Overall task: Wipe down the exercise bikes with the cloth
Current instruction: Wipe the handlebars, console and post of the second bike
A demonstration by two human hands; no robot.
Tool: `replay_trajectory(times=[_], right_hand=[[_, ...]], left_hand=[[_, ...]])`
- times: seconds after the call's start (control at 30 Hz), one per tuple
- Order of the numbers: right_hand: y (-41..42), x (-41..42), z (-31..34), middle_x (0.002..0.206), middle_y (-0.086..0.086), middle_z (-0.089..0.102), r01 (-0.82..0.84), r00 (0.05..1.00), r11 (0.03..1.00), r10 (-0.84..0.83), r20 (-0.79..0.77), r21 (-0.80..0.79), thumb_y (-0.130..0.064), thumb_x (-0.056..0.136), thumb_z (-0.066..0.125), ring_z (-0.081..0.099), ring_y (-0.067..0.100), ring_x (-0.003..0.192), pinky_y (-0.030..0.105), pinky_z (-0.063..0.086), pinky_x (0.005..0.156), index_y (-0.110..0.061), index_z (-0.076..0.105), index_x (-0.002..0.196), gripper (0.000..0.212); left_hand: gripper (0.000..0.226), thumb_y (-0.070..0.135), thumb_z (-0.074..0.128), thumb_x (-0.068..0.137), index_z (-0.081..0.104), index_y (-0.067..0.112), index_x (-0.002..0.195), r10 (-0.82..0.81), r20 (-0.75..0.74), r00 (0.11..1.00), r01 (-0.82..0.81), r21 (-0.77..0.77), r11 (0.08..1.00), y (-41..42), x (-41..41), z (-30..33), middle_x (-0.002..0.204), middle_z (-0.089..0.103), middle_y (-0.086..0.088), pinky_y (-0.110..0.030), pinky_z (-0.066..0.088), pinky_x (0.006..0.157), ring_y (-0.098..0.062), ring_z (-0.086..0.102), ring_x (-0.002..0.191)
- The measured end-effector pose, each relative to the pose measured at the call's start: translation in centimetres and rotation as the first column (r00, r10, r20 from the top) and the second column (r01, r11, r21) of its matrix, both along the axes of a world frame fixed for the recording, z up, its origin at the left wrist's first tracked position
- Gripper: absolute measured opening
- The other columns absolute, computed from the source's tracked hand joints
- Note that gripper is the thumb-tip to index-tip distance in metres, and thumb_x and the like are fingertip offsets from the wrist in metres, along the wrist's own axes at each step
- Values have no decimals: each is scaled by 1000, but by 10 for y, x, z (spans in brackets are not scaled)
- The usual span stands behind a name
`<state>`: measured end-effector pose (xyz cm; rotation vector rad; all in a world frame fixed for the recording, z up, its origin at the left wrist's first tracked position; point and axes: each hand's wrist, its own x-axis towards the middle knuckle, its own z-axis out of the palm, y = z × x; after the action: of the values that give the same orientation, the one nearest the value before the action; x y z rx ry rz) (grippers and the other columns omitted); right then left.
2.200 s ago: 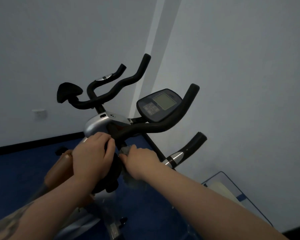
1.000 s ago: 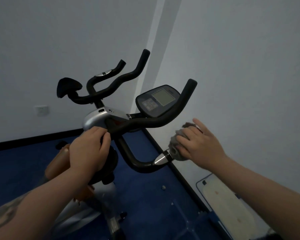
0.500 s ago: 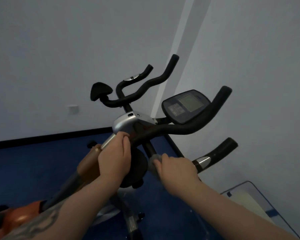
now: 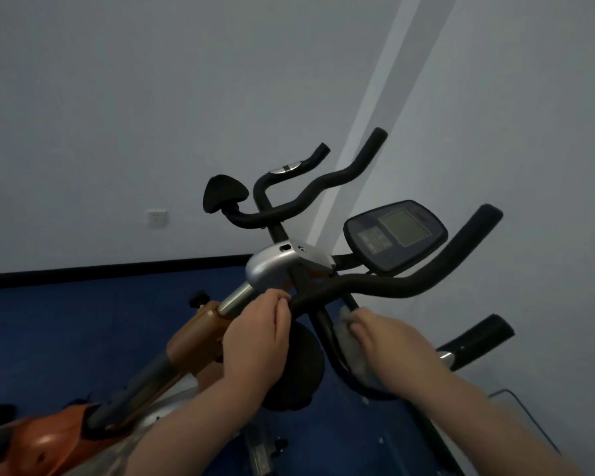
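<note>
Since a second ago the right hand (image 4: pixel 389 341) has come back from the silver-banded grip end (image 4: pixel 474 341) to the lower loop of the handlebar (image 4: pixel 385 286) beside the stem, fingers curled round the grey cloth (image 4: pixel 349 341) and pressing it on the black tube. The left hand (image 4: pixel 258 334) stays clenched round the bar's near left end, next to the silver stem cover (image 4: pixel 272 269). The console (image 4: pixel 395 235) sits above the bar. Blue floor (image 4: pixel 83 321) lies below. No containers are visible.

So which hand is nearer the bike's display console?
Right. The right hand, with the cloth, sits just below the console; the left hand grips the handlebar further left.
</note>
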<state>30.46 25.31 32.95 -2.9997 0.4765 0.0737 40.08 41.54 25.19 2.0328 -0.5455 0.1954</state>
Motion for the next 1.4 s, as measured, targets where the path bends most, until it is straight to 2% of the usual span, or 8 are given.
replay_trajectory(times=[0.13,0.2,0.33,0.53,0.8,0.93,1.13,1.4], right_hand=[[3,30,47,74,-6,61,23,921,996,-53,386,81,-48,94,39,61,10,62,32,50,55,-37,29,116,26],[11,60,53,84,-10,56,-110,880,994,86,467,23,-45,91,44,58,9,73,34,51,60,-35,36,107,21],[27,117,23,119,-2,46,-258,952,966,259,160,-30,-32,95,56,48,17,108,38,47,88,-22,62,108,17],[7,121,16,102,-11,50,-247,959,963,259,-119,104,-39,91,61,52,10,95,32,47,82,-36,60,91,3],[19,133,8,94,-4,61,11,996,1000,-9,-84,16,-51,89,60,61,18,82,39,52,72,-25,35,106,39],[18,135,5,107,4,65,95,959,976,-142,-245,-196,-65,88,48,63,22,95,35,48,76,-18,48,119,56],[39,149,-7,116,10,60,-85,913,910,-92,-398,-405,-50,100,37,58,27,106,35,44,79,-23,56,122,39],[25,166,7,137,12,53,-27,853,991,-47,-520,-134,-53,101,35,52,30,123,39,41,102,-20,51,137,51]], left_hand=[[20,38,38,94,56,39,103,-108,-29,994,106,-78,991,3,4,-2,91,55,24,-4,38,72,11,50,87],[18,35,47,95,60,33,108,-159,-8,987,157,-101,982,7,5,-5,100,56,24,-9,40,79,8,49,95],[26,45,44,93,59,32,111,-203,13,979,203,-121,972,13,6,-7,104,60,20,-26,50,79,3,54,97],[26,48,41,91,58,33,104,-246,43,968,249,-146,957,14,10,-7,105,62,18,-29,51,78,2,54,97],[10,41,46,92,50,40,101,-275,99,956,289,-182,940,14,13,-9,106,57,22,-30,52,76,4,52,100],[11,39,49,91,50,38,102,-268,114,957,288,-228,930,14,14,-8,110,55,23,-31,53,75,3,55,100],[12,37,50,92,55,33,101,-293,105,950,310,-235,921,14,15,-8,101,55,21,-28,49,73,0,55,93],[3,35,50,91,51,34,94,-313,88,946,325,-256,910,13,18,-9,94,53,19,-30,49,69,-1,52,89]])
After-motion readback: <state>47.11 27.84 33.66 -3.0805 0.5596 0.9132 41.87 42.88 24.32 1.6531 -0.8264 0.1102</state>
